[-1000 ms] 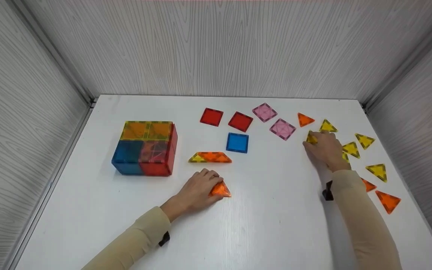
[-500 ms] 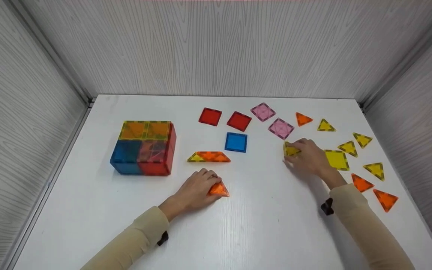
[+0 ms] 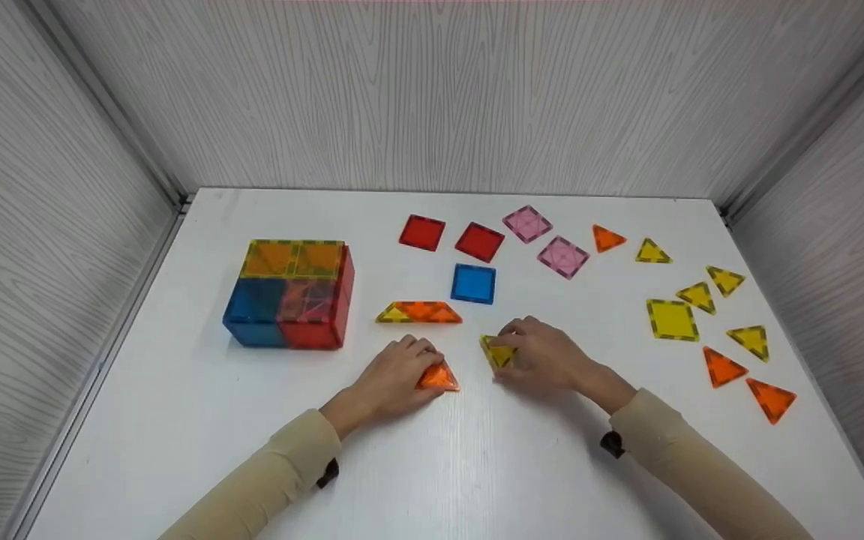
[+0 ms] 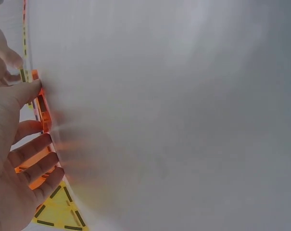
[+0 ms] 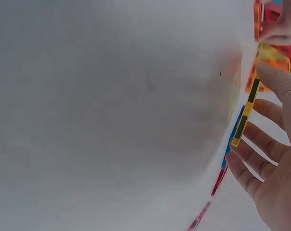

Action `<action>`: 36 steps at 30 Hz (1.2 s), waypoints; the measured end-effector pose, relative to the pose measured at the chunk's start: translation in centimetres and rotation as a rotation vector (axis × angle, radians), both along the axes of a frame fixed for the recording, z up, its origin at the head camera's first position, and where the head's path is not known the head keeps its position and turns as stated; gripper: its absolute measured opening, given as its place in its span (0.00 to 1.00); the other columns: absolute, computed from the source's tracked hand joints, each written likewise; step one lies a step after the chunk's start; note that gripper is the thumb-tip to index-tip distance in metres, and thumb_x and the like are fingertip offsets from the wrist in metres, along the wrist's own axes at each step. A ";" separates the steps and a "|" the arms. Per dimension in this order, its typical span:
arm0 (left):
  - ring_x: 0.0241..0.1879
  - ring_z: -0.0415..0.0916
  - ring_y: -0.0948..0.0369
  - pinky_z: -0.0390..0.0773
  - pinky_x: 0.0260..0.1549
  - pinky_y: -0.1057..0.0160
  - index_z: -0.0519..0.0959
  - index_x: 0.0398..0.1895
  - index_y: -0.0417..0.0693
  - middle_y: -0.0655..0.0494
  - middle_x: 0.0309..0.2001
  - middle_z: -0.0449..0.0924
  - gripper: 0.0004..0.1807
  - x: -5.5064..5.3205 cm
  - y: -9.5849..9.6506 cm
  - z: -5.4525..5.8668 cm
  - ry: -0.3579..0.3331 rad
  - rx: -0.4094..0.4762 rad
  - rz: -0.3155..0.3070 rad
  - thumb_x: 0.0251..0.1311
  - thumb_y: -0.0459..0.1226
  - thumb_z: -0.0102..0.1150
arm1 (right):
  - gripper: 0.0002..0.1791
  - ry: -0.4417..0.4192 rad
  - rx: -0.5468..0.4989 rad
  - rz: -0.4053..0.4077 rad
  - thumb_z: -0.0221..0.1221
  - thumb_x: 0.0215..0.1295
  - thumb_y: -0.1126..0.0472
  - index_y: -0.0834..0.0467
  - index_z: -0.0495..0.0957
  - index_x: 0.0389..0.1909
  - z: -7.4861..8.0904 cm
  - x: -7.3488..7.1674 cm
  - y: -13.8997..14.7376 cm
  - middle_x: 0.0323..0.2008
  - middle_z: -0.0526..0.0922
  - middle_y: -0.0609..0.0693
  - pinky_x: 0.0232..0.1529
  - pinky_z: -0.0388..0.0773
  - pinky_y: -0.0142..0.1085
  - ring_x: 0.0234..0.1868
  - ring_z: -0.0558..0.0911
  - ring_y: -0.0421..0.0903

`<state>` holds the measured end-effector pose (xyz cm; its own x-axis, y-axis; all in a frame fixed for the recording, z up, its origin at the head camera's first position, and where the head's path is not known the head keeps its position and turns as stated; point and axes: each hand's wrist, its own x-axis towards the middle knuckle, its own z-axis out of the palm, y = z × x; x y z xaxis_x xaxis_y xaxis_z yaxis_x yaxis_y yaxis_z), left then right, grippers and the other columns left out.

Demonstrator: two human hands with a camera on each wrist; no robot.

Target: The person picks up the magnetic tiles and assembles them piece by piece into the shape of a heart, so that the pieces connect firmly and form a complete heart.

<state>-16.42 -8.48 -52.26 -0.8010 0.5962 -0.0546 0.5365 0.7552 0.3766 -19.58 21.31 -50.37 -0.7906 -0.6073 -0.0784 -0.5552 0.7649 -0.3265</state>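
Note:
My left hand (image 3: 387, 382) pinches an orange triangular magnetic tile (image 3: 441, 377) between thumb and fingers, close over the white table. Facing it from the right, my right hand (image 3: 552, 356) holds a yellow triangular magnetic tile (image 3: 499, 354); in the right wrist view this tile (image 5: 246, 113) shows edge-on, with the thumb at one end. A short gap separates the two held tiles. Just beyond the left hand lies a flat strip of joined tiles (image 3: 428, 312), yellow at its left end and orange along the rest.
A box built of yellow, blue and red tiles (image 3: 252, 304) stands at the left. Behind the strip lie two red squares (image 3: 480, 242), a blue square (image 3: 473, 284) and two pink squares (image 3: 563, 257). A yellow square (image 3: 673, 320) and several yellow and orange triangles (image 3: 771, 400) are scattered at the right.
My right hand has carried the yellow triangle leftward and nearer across the table to beside the left hand, uncovering the yellow square. The left hand has stayed in place with its orange triangle.

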 end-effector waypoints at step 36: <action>0.59 0.74 0.53 0.79 0.64 0.49 0.81 0.66 0.50 0.51 0.62 0.81 0.30 -0.1 -0.1 0.0 0.046 -0.004 -0.021 0.70 0.58 0.63 | 0.26 0.209 -0.101 -0.193 0.66 0.72 0.48 0.57 0.81 0.65 0.0 -5.1 5.4 0.63 0.82 0.60 0.66 0.81 0.56 0.64 0.80 0.59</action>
<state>-16.54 -8.55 -52.24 -0.7897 0.6131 -0.0210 0.5691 0.7449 0.3482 -24.64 26.75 -50.37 -0.8850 -0.4404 0.1509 -0.4655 0.8325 -0.3006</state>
